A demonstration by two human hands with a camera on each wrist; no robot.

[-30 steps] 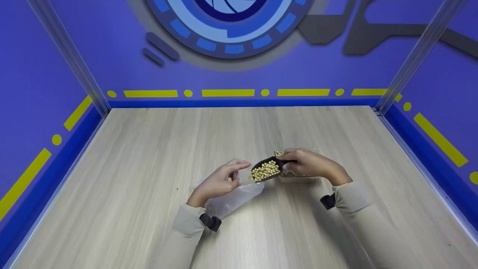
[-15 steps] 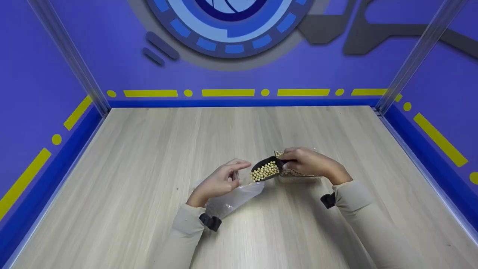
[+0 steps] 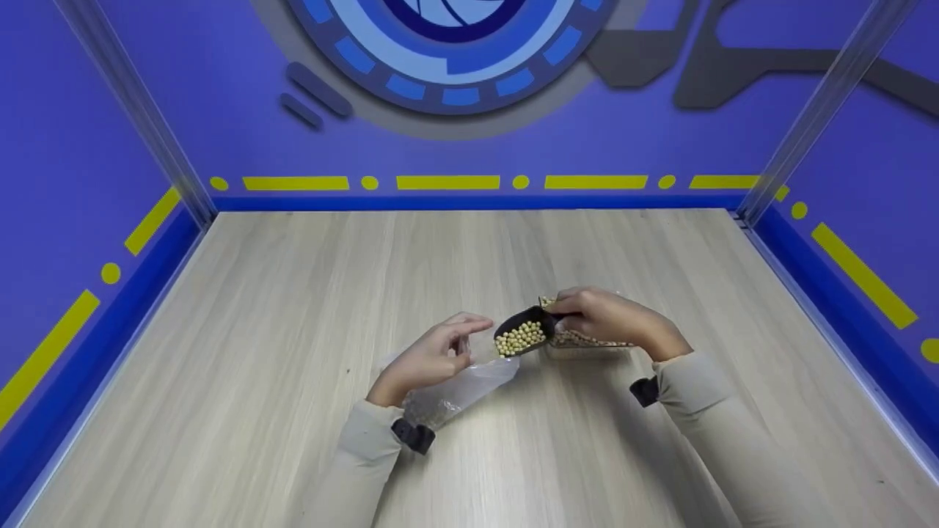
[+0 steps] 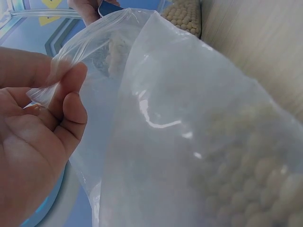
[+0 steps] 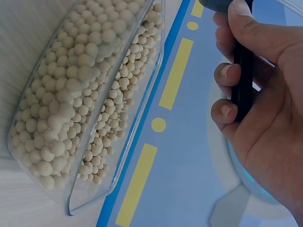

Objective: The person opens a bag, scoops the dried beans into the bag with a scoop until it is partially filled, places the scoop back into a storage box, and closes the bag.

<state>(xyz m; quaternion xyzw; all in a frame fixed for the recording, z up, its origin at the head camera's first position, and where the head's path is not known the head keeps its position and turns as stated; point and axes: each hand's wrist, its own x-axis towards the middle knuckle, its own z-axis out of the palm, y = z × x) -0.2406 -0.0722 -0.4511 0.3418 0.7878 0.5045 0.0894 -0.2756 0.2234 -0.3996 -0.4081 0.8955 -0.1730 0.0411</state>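
My right hand point(image 3: 612, 320) grips the black handle point(image 5: 244, 78) of a scoop point(image 3: 524, 330). Small round pale-yellow balls point(image 3: 519, 338) lie in the scoop's bowl, which tips toward the mouth of a clear plastic bag point(image 3: 466, 389). With thumb and fingers my left hand point(image 3: 429, 356) pinches the bag's rim and holds its mouth apart, as the left wrist view shows. Balls point(image 4: 251, 182) lie low inside the bag, blurred through the plastic. Under and behind the right hand stands a clear box point(image 5: 113, 189) full of the same balls, partly hidden in the head view.
Everything is on a light wood-grain table point(image 3: 330, 293). Blue panels point(image 3: 469, 161) with yellow marks wall it at the back and both sides, with metal posts point(image 3: 821, 110) at the corners. Black wrist cameras point(image 3: 414, 436) sit on both sleeves.
Balls in the scoop have grown fewer, and more show low in the bag near the left wrist. The right hand has risen slightly; the left stays in place.
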